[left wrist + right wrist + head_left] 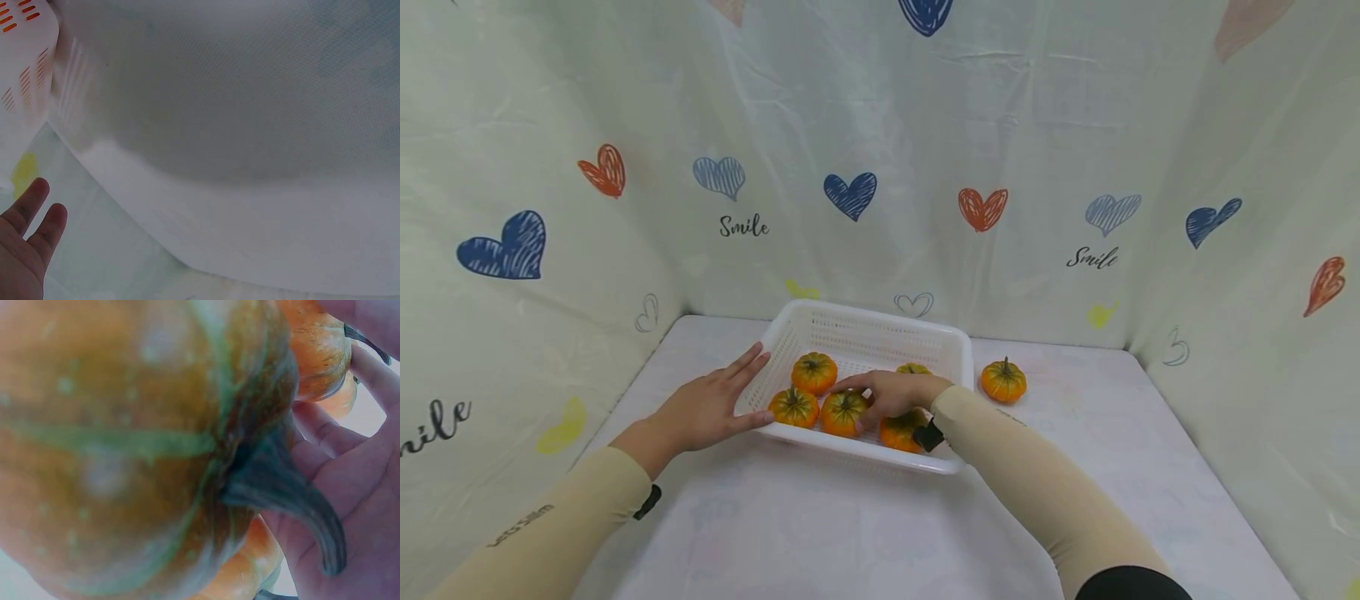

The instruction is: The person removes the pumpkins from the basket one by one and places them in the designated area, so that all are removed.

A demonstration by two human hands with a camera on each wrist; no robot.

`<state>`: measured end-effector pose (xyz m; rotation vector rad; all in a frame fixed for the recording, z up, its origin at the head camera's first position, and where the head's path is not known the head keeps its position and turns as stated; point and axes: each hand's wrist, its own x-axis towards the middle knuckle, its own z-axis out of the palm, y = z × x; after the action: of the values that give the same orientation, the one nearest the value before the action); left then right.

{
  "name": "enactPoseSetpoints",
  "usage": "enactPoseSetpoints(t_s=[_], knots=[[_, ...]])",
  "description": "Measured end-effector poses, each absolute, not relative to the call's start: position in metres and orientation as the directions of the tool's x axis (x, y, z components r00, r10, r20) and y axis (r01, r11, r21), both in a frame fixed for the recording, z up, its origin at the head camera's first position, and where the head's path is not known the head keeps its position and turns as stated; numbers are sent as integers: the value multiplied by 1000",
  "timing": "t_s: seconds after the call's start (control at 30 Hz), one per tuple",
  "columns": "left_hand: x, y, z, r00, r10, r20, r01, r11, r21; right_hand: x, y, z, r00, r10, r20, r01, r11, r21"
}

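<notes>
A white plastic basket (880, 454) stands on the table with several small orange pumpkins in it. My right hand (895, 393) reaches inside, thumb and fingers curled round a pumpkin (841, 414) near the front wall. Another pumpkin (898, 432) sits beneath that wrist and looms large in the right wrist view. Left of the held one are a front pumpkin (793, 407) and a rear pumpkin (814, 372); one more pumpkin (913, 367) shows partly behind the right hand. My left hand (711, 408) rests against the basket's left end, fingers straight and spread, thumb at the front rim.
One pumpkin (1003, 381) lies outside, right of the basket on the white-covered table (850, 533). A pale curtain (910, 108) printed with hearts surrounds the table at the back and sides.
</notes>
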<state>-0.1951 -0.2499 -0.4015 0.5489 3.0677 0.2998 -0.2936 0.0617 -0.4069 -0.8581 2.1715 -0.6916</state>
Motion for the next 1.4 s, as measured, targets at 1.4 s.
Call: enactPoseSetpoints(t_s=[1.4], knots=[[-194, -249, -401, -939, 343, 24, 342, 923, 177, -312, 214, -328, -788, -611, -76, -376, 576, -726]])
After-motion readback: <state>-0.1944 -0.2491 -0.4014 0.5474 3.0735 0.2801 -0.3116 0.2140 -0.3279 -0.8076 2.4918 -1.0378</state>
